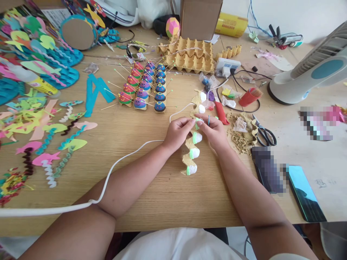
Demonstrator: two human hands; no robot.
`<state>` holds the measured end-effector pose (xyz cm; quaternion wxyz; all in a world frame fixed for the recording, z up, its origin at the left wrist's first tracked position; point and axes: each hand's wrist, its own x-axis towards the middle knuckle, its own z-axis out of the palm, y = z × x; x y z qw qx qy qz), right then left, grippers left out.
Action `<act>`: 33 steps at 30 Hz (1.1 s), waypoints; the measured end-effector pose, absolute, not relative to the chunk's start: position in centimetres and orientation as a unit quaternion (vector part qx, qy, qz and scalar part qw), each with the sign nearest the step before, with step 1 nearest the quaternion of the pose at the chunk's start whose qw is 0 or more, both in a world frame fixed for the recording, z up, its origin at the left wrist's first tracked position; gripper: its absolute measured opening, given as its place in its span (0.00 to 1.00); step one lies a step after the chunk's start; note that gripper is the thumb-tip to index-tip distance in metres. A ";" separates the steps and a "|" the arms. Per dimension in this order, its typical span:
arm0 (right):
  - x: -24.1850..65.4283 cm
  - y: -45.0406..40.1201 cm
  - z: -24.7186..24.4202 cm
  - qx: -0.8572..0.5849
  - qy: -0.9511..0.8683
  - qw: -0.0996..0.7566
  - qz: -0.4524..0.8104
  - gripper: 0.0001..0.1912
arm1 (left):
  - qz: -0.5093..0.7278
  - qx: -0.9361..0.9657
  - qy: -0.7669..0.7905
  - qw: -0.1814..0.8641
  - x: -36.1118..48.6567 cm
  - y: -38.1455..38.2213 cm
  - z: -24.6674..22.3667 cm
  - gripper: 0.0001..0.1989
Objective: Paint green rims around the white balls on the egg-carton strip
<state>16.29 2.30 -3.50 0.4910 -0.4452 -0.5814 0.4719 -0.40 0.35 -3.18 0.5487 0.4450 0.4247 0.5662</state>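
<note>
A strip cut from an egg carton (187, 159) lies lengthwise on the table in front of me, its cups covered in white clay. Bright green clay (194, 135) edges the nearer cups, while the two farthest cups show only white. My left hand (179, 133) pinches the strip near its middle from the left. From the right, my right hand (215, 134) has thumb and fingers closed on the green clay of the same cup. A thin blue piece (209, 120) shows at the right fingers; whether it is held is unclear. The fingertips partly hide that cup.
Painted egg-carton cups (145, 86) with pins stand in rows ahead, near an egg tray (187, 56). To the right are scissors (265, 135), phones (305, 191), carton scraps (241, 135) and a fan (306, 72). Paper fish (48, 157) lie left; a white cable (119, 159) crosses my left arm.
</note>
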 end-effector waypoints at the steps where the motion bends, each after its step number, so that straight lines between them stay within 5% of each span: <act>1: 16.3 2.3 -3.5 -0.442 -0.580 0.496 0.471 0.24 | 0.566 0.444 0.424 0.549 -0.4 0.3 -3.1 0.21; 21: 15.7 2.0 -3.0 -0.427 -0.564 0.560 0.431 0.24 | 0.574 0.413 0.429 0.562 -0.3 0.5 -3.3 0.19; 28: 15.8 3.1 -3.6 -0.388 -0.493 0.686 0.368 0.28 | 0.582 0.350 0.451 0.580 -0.1 0.7 -3.2 0.18; 33: 15.9 3.5 -3.5 -0.390 -0.455 0.674 0.432 0.28 | 0.588 0.306 0.458 0.592 0.0 1.0 -3.2 0.17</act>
